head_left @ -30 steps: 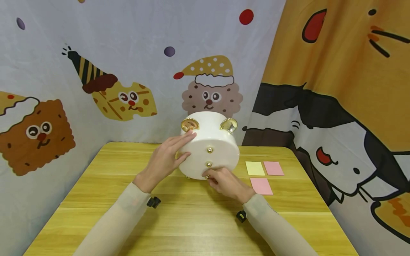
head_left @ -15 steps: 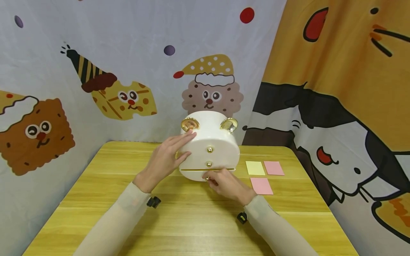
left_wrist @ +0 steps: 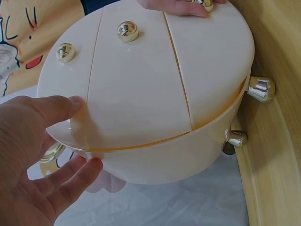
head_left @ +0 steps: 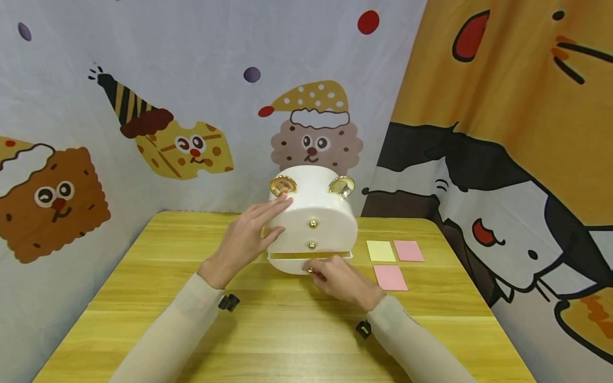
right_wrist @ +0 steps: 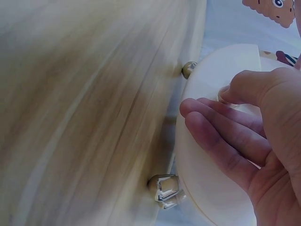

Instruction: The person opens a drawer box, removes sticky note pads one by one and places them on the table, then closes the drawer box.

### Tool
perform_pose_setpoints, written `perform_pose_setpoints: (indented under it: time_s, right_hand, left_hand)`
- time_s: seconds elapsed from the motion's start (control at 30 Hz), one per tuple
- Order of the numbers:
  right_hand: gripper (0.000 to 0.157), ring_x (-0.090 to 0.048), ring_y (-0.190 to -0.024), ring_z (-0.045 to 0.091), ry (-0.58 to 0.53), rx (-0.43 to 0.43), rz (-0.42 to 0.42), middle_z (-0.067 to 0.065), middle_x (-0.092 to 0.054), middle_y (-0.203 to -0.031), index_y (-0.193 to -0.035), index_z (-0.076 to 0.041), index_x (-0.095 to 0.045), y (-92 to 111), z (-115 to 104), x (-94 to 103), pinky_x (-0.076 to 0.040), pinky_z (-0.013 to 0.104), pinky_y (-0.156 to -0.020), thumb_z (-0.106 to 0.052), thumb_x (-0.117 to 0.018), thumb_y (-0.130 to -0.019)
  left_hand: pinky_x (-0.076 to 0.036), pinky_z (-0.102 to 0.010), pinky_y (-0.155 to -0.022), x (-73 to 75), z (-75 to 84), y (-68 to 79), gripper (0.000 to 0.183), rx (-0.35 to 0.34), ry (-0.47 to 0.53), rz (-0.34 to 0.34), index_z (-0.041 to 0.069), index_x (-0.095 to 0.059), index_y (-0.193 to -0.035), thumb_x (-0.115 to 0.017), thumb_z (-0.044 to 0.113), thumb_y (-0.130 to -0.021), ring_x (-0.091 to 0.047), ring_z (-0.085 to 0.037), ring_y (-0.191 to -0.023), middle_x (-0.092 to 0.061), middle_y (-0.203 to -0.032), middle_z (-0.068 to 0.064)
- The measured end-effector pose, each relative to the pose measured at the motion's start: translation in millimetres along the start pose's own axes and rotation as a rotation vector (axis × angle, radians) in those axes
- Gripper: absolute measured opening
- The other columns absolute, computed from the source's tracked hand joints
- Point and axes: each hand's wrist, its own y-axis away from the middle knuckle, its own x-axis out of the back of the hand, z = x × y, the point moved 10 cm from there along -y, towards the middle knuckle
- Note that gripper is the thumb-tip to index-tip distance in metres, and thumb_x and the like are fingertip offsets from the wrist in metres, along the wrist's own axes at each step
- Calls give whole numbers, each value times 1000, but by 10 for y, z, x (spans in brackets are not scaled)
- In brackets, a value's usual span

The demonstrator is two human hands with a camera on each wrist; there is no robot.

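Observation:
A white, rounded drawer box (head_left: pixel 332 231) with two gold ears (head_left: pixel 283 185) and gold knobs down its front stands on the table. My left hand (head_left: pixel 246 234) holds its left side, thumb on the front face and fingers around the edge, as the left wrist view shows. The right hand (head_left: pixel 342 279) pinches the knob (right_wrist: pixel 220 95) of the bottom drawer (head_left: pixel 287 265), thumb against it. That drawer is pulled out a little, with a gap along its top edge. The upper two drawers are closed. Shiny gold feet (left_wrist: pixel 261 88) support the box.
To the right of the box lie a yellow sticky note (head_left: pixel 381 251) and two pink sticky notes, one behind (head_left: pixel 409 251) and one in front (head_left: pixel 390 277). The wooden table (head_left: pixel 268 335) meets a cartoon-printed cloth (head_left: pixel 206 69) at its back.
The bottom drawer, flush one second ago, has slid out toward me and its gap has widened. My right hand has moved slightly nearer with the knob; the left hand has stayed in place.

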Motion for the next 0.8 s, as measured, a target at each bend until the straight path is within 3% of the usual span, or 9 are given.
perform_pose_setpoints:
  time_s: [0.37, 0.8]
  right_hand:
    - [30, -50, -68, -6, -18, -20, -25, -4, -80, -93, -132, -9, -83, 50, -24, -5, -48, 11, -57, 4, -76, -106]
    - [26, -51, -69, -7, 32, 38, 13, -6, -79, -88, -127, -9, -83, 79, -92, 4, -45, 7, -59, 4, -78, -105]
  left_hand:
    - [-70, -57, -106, 2, 3, 7, 75, 2, 5, -3, 21, -61, -171, -92, 16, -103, -75, -40, -141, -62, -176, -3]
    - [-70, -56, -105, -1, 9, 9, 74, 2, 3, -5, 21, -61, -171, -92, 15, -104, -75, -40, -140, -62, -176, -3]
